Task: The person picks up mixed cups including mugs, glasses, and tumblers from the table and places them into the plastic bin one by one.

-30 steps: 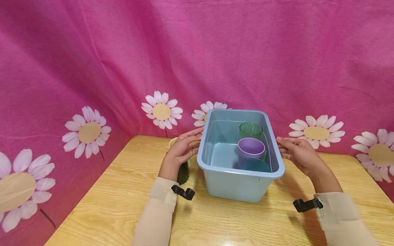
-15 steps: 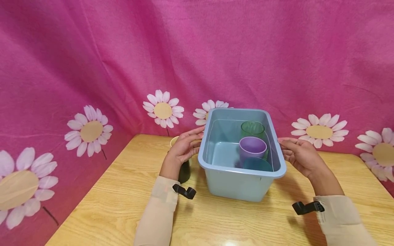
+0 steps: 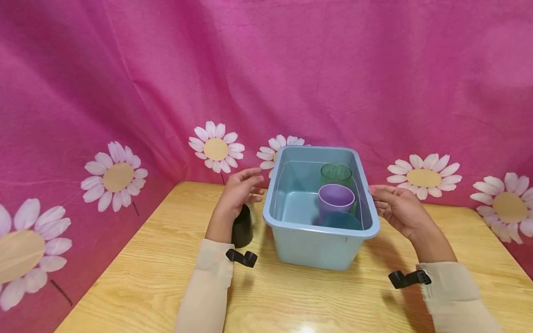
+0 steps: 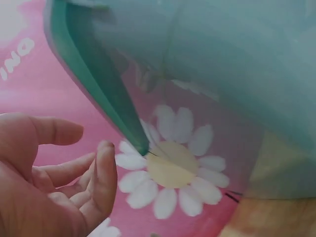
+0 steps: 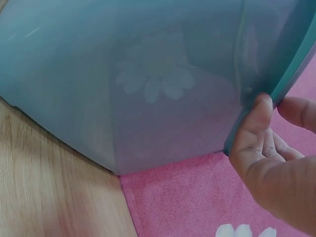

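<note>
Tabletop (image 3: 145, 277): bin (image 3: 312, 247) between hands (image 3: 235, 195) (image 3: 397, 208).

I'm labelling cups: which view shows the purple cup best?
The head view: it looks into the blue bin, revealing the purple cup from above. Both wrist views show the bin's outside but no purple cup.

The desk (image 3: 137, 286) is coloured light yellow-brown and is marked with thin wavy wood lines. A blue tub (image 3: 314, 249) is stood on it, open at the top, and a soft shadow (image 3: 381, 252) is thrown beside it. A dark cup (image 3: 243, 230) is set near the tub's left side, with its top partly hidden
</note>
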### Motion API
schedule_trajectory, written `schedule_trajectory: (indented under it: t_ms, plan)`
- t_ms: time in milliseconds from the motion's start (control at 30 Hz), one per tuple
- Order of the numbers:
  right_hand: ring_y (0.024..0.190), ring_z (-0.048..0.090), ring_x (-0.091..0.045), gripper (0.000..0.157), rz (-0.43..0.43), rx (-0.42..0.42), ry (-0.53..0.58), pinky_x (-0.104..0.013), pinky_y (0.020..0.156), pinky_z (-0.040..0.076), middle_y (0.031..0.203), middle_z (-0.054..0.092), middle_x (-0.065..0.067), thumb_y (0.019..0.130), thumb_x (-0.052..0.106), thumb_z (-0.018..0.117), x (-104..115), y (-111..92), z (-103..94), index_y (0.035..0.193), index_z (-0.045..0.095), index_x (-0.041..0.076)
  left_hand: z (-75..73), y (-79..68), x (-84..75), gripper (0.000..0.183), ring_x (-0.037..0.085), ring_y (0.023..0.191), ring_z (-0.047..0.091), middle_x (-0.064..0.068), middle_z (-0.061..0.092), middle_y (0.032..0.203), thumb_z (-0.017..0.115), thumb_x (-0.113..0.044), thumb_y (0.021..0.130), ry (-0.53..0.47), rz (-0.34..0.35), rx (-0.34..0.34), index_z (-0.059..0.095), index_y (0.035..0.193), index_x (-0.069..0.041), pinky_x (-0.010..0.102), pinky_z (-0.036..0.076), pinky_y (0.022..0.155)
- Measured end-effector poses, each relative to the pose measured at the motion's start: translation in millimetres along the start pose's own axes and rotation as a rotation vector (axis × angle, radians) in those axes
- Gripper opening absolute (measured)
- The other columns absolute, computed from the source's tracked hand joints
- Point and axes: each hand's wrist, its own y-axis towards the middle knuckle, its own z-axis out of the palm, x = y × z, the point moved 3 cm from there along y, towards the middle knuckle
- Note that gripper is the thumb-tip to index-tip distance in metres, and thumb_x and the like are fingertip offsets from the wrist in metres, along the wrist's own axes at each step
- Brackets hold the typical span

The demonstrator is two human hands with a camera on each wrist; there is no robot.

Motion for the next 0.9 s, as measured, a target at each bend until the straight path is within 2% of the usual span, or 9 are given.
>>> schedule_trajectory:
  t_ms: [167,300,400,567,800,900]
  plan:
    - [0.084,0.075,-0.013,0.025,-0.012,-0.001,0.006,-0.025,0.078,0.060,0.095,0.078,-0.003,0.105,0.005,0.054,-1,0,-0.4,0.102,0.079,0.009,-3.1,-9.2,-11.1,0.039,0.033,0.090,0.067,0.014,0.066,0.117,0.065,-0.021,0.100,0.178,0.085,-0.031,0.062,0.137,-0.009,0.045,0.061,0.081]
    - [0.083,0.075,-0.013,0.024,-0.010,0.003,0.014,-0.025,0.077,0.060,0.095,0.077,-0.004,0.105,0.004,0.054,-1,1,0.5,0.102,0.078,0.008,-6.7,-14.5,-19.9,0.038,0.032,0.095,0.065,0.014,0.067,0.117,0.064,-0.019,0.100,0.341,0.142,-0.036,0.063,0.136,-0.007,0.036,0.060,0.078]
    - [0.083,0.074,-0.013,0.024,-0.001,-0.002,0.010,-0.025,0.078,0.060,0.095,0.077,-0.003,0.105,0.004,0.055,0,1,-0.3,0.102,0.079,0.008,-8.5,-15.7,-25.9,0.039,0.030,0.102,0.063,0.014,0.068,0.117,0.064,-0.018,0.100,0.488,0.180,-0.030,0.062,0.137,-0.006,0.037,0.056,0.084]
    - [0.083,0.074,-0.013,0.023,0.000,-0.010,-0.004,-0.025,0.077,0.060,0.095,0.077,-0.003,0.105,0.005,0.056,2,1,-1.2,0.102,0.079,0.009,-10.7,-17.3,-29.4,0.041,0.031,0.109,0.064,0.016,0.069,0.119,0.065,-0.018,0.099,0.727,0.256,0.014,0.062,0.137,-0.001,0.044,0.055,0.093]
    - [0.083,0.074,-0.014,0.023,0.006,-0.009,0.007,-0.025,0.078,0.060,0.095,0.077,-0.003,0.105,0.005,0.056,1,0,-1.5,0.101,0.078,0.009,-10.7,-22.1,-23.9,0.042,0.034,0.111,0.063,0.019,0.068,0.122,0.071,-0.023,0.094,1.066,0.352,0.103,0.067,0.130,0.000,0.049,0.053,0.094]
    - [0.083,0.074,-0.013,0.022,0.004,-0.013,-0.014,-0.025,0.078,0.060,0.095,0.077,-0.002,0.104,0.007,0.057,1,-1,-0.3,0.101,0.078,0.010,-12.2,-26.8,-20.3,0.050,0.036,0.112,0.060,0.020,0.065,0.124,0.075,-0.030,0.092,1.175,0.354,0.132,0.066,0.131,0.000,0.050,0.052,0.094]
